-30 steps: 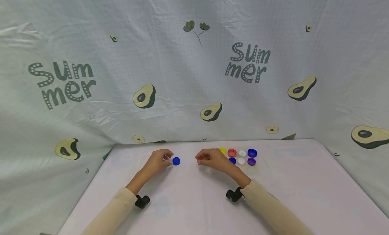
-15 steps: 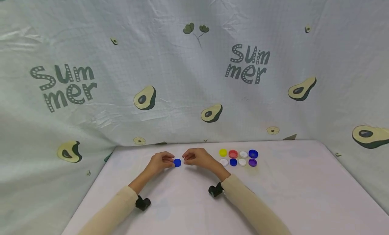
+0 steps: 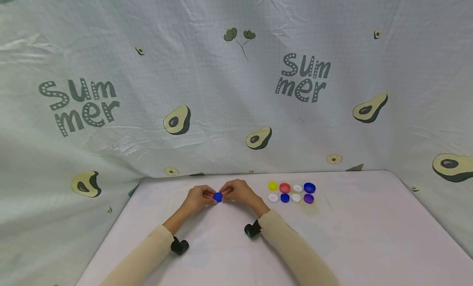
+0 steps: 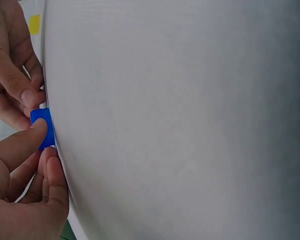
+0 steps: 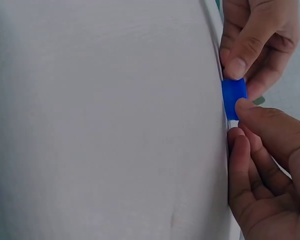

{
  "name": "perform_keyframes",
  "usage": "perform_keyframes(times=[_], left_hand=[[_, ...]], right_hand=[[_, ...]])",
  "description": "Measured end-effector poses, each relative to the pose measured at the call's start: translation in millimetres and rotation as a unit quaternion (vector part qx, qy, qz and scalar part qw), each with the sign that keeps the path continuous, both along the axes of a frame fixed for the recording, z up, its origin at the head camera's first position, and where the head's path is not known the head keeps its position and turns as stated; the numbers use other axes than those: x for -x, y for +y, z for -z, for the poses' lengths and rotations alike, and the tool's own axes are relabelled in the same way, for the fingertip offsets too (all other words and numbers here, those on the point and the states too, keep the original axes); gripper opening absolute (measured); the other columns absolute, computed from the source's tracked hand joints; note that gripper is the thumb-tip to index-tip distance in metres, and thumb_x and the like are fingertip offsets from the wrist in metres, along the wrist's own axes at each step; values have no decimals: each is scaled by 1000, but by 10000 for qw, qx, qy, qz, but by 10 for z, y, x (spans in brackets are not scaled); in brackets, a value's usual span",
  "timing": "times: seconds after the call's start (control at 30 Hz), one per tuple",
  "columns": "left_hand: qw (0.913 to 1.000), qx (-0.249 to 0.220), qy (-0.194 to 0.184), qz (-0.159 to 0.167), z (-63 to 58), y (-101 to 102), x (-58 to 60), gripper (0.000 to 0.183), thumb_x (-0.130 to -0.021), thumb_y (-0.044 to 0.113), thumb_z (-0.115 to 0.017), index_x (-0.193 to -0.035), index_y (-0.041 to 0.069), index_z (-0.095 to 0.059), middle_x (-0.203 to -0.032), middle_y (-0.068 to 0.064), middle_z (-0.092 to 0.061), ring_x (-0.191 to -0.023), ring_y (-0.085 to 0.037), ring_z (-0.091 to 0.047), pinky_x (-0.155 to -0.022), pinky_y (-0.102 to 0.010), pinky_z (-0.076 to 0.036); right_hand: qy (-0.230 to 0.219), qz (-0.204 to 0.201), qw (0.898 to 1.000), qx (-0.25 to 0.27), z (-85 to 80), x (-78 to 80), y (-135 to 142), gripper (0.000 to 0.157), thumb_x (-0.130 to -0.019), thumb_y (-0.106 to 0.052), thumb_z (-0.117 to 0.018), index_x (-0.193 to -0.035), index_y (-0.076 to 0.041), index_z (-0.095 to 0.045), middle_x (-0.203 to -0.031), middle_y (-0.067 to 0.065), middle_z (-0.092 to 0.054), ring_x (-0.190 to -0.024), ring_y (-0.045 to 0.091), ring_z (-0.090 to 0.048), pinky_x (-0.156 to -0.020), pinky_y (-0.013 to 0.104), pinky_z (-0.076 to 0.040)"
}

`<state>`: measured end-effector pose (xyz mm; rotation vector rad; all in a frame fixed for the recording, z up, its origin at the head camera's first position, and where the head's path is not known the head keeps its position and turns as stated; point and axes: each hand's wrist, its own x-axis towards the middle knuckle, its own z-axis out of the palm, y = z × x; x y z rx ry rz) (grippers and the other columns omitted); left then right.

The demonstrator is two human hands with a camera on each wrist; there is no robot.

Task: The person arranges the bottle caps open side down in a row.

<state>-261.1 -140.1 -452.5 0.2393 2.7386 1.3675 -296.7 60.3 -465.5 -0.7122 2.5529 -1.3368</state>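
A small round blue bottle cap (image 3: 218,197) is held between both hands over the white table (image 3: 221,245). My left hand (image 3: 197,199) grips its left side, and the left wrist view shows that thumb on the wall of the cap (image 4: 44,129). From the other side my right hand (image 3: 241,192) pinches the same cap; its thumb lies against the cap's wall (image 5: 234,97) in the right wrist view. Both hands have their fingers curled, with the fingertips close together around the cap.
To the right of the hands lie two rows of caps, including a yellow one (image 3: 272,186), a red one (image 3: 285,187), a purple one (image 3: 308,198) and several white and blue ones. A patterned cloth (image 3: 214,80) hangs behind the table.
My right hand has moved left, away from the rows of caps, to the blue cap. My left hand has closed on the cap and shifted slightly right.
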Motion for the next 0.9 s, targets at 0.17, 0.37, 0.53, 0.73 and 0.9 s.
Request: perform_keyframes(times=[0.17, 0.37, 0.53, 0.73, 0.9], left_hand=[[10000, 6, -1, -51, -15, 9, 3, 20, -83, -4, -81, -101, -5, -73, -89, -9, -74, -83, -18, -70, -75, -29, -60], [10000, 25, -11, -87, 0, 25, -27, 20, -82, -4, -81, -101, -4, -73, -87, -7, -74, -81, -16, -69, -74, -28, -59], [9999, -71, 27, -118, 16, 34, -69, 20, -82, -4, -81, -100, -5, -73, -86, -7, -73, -81, -16, -68, -74, -28, -59], [9998, -99, 70, -127, 12, 19, -72, 19, -83, -4, -80, -101, -4, -74, -88, -8, -74, -81, -17, -69, -74, -27, -59], [9998, -82, 148, -83, -3, 15, -60, 19, -85, -2, -79, -103, -4, -74, -92, -9, -75, -85, -18, -71, -76, -29, -59]], right_hand=[[-256, 197, 9994, -133, -58, -16, -28, 20, -85, -10, -84, -103, -7, -78, -88, -1, -75, -78, 7, -65, -76, 21, -54], [-524, 354, 9977, -234, -54, -10, -20, 19, -84, -13, -85, -102, -10, -78, -84, -3, -73, -76, 7, -62, -71, 21, -51], [-582, 414, 9971, -279, -42, -27, -38, 20, -82, -11, -86, -101, -10, -79, -82, -4, -72, -75, 7, -61, -71, 20, -50], [-524, 461, 9970, -336, -58, -29, -59, 21, -81, -11, -87, -101, -10, -79, -81, -4, -72, -75, 7, -60, -72, 21, -49], [-293, 323, 9988, -200, -52, -28, -18, 21, -83, -14, -86, -103, -10, -79, -85, -3, -74, -76, 6, -62, -74, 21, -52]])
